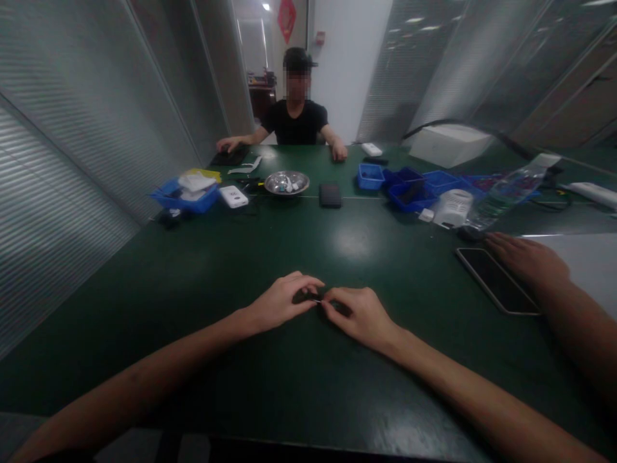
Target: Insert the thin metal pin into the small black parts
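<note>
My left hand point(282, 302) and my right hand point(364, 315) meet just above the green table point(193, 270), fingertips almost touching. Between them is a small dark piece with a thin pale end point(317, 298), too small and blurred to name. My right thumb and forefinger pinch at its pale end. The left fingers curl around its dark side, with the forefinger reaching over the top. Parts of the piece are hidden by the fingers of both hands.
At right, another person's hand point(530, 257) rests beside a phone point(499, 281). A plastic bottle point(511, 191), blue trays point(405, 196) and a white box point(450, 145) stand behind. Farther off are a metal bowl point(276, 190), a black wallet-like object point(330, 195), a blue basket point(205, 202) and a seated person point(295, 125).
</note>
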A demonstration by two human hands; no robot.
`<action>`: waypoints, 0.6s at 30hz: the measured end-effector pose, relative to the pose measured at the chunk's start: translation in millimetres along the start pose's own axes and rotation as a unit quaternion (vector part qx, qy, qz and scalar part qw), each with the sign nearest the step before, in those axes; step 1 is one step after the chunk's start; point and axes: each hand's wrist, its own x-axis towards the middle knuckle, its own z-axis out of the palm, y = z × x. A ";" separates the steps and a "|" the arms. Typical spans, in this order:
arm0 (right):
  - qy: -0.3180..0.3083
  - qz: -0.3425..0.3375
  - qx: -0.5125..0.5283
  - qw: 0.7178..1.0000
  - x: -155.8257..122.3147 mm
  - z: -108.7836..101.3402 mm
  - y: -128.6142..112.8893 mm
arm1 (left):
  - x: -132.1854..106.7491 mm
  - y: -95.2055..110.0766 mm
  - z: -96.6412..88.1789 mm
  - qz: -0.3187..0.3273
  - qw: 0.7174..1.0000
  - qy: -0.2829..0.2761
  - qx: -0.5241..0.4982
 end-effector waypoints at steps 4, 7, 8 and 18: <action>0.022 0.006 0.018 1.000 -1.5 -1.7 1.4 | 0.7 1.7 0.3 0.009 1.000 0.000 0.002; 0.021 0.011 0.025 0.999 -4.7 -5.7 2.8 | -3.0 5.4 -5.0 0.019 1.000 -0.014 0.013; 0.021 0.014 0.027 0.999 -5.6 -6.8 3.2 | -6.1 5.7 -7.9 0.023 0.999 -0.024 0.017; 0.014 0.026 0.040 0.999 -8.6 -12.1 6.6 | -48.8 -52.4 -71.1 -0.021 0.993 0.019 0.115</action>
